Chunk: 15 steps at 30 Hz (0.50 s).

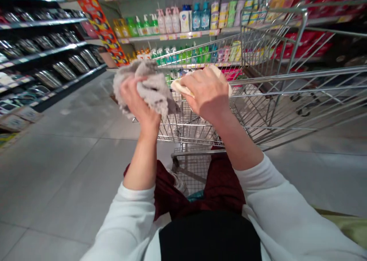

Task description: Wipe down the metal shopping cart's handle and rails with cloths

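My left hand (134, 96) is closed around a bunched grey cloth (153, 92), which is fluffy and marked with dark spots. Beside it, my right hand (208, 92) grips a folded cream cloth (179, 87) that shows at both sides of my fingers. Both hands are above the near end of a wire shopping cart (195, 132). The part of the cart's rim under my right hand is hidden, so I cannot tell whether the cream cloth touches it.
Shelves with pump bottles (169, 22) stand behind the cart. At left, dark shelves hold shiny metal pots (67, 69). Another wire cart (301, 77) extends to the right. Grey floor tiles (65, 169) lie at my left, and my legs (226, 176) are against the cart's near end.
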{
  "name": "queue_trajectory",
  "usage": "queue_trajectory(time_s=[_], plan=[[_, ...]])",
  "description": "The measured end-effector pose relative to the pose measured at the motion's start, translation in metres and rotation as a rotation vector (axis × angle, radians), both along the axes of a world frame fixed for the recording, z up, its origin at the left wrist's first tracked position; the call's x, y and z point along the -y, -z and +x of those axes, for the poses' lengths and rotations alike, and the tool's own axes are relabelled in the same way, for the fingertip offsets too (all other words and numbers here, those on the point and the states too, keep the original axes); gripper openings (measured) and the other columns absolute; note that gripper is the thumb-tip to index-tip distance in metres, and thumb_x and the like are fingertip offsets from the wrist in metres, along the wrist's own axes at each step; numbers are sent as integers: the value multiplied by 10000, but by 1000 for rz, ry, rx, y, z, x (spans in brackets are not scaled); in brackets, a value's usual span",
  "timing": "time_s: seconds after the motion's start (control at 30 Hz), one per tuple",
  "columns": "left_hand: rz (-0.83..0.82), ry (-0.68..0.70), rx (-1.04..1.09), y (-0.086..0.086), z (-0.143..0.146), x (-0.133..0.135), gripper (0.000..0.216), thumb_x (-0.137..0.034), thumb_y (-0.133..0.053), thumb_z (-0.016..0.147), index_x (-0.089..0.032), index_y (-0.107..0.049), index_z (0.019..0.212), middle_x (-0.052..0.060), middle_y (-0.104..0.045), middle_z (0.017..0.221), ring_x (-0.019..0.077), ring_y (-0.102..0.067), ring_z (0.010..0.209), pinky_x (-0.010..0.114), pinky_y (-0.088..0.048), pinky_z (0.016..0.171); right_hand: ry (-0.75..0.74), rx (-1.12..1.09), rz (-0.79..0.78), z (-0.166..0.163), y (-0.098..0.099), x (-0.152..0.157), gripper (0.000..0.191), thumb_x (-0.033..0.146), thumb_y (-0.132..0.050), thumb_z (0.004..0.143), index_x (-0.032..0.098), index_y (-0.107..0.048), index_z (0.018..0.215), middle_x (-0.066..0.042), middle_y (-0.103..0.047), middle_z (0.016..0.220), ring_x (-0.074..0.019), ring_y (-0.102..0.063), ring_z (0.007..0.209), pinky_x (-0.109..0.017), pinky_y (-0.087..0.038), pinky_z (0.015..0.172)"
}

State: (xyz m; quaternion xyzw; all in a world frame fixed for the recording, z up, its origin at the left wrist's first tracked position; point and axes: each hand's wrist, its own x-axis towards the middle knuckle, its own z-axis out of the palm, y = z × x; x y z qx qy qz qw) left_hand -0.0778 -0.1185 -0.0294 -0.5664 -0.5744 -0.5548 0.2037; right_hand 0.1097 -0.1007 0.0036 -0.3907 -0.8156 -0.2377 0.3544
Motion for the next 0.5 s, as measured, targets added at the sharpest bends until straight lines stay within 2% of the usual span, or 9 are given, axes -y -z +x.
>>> queue_trajectory(time_s=[0.07, 0.1, 0.17, 0.27, 0.4, 0.5], plan=[[-158, 48, -105, -39, 11, -29, 333, -292, -622, 865, -164, -592, 1171, 120, -599, 1211, 258, -513, 1200, 421, -386, 1078, -120, -13, 6, 10, 8, 1, 208, 250, -519, 975, 272, -669, 1118, 1, -678, 1074, -217, -567, 1078, -433, -445, 992], [-261, 84, -160, -51, 17, -43, 345, -285, -631, 850, -157, -604, 1170, 132, -620, 1212, 256, -536, 1183, 394, -406, 1053, -153, -33, 2, 16, 15, 3, 232, 229, -518, 965, 281, -679, 1124, 5, -679, 1073, -208, -560, 1082, -423, -440, 1006], [-483, 182, -241, -65, 28, -67, 282, -301, -573, 878, -204, -645, 1133, 111, -668, 1151, 251, -594, 1117, 365, -446, 983, -132, -87, -7, 26, 35, 8, 266, 226, -515, 956, 302, -698, 1133, -1, -685, 1081, -208, -556, 1090, -418, -435, 1015], [-698, 296, -367, -66, 36, -87, 261, -340, -534, 874, -210, -701, 1027, 100, -710, 1048, 259, -644, 1054, 353, -472, 915, -12, -132, -9, 35, 82, 15, 284, 235, -520, 961, 322, -722, 1142, -28, -703, 1096, -218, -575, 1091, -433, -392, 1072], [-692, 313, -407, -61, 32, -90, 319, -375, -501, 864, -205, -724, 1017, 100, -727, 1050, 256, -655, 1050, 352, -479, 913, -38, -32, -133, 35, 149, 16, 325, 226, -539, 974, 366, -713, 1209, -26, -729, 1134, -209, -609, 1076, -414, -379, 1063], [-699, 290, -399, -60, 29, -87, 346, -426, -488, 876, -228, -734, 1018, 107, -730, 1099, 266, -660, 1034, 368, -486, 899, -59, -7, -232, 31, 187, 16, 346, 246, -555, 980, 414, -699, 1245, -15, -738, 1165, -222, -628, 1099, -437, -376, 1064]])
